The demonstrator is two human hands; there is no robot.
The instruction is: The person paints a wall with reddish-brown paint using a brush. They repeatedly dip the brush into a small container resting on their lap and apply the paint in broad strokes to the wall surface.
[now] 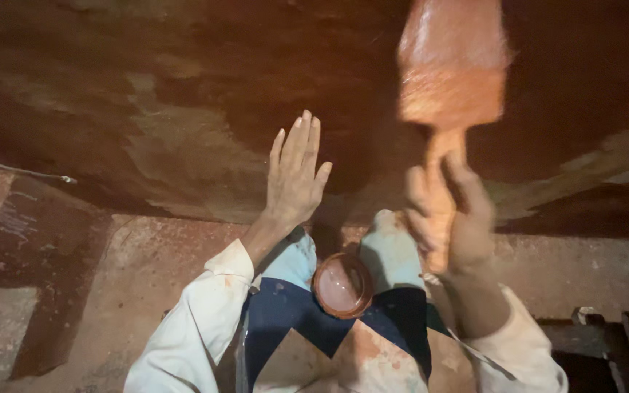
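My right hand [451, 218] grips the handle of a wide paintbrush [451, 69] loaded with red-brown paint; the bristles are raised against a curved, dark red-brown painted surface [183, 94] and look blurred. My left hand [296, 175] lies flat and open against the same surface, fingers together and pointing up. Between my knees sits a small round container [342, 285] of reddish paint. Both sleeves are white and paint-stained.
A stained concrete floor [111, 284] runs below the painted surface. A thin wire [16, 171] hangs at the left. Dark blocks or timber pieces [620, 335] sit at the lower right. Pale unpainted patches [183, 160] show on the curved surface.
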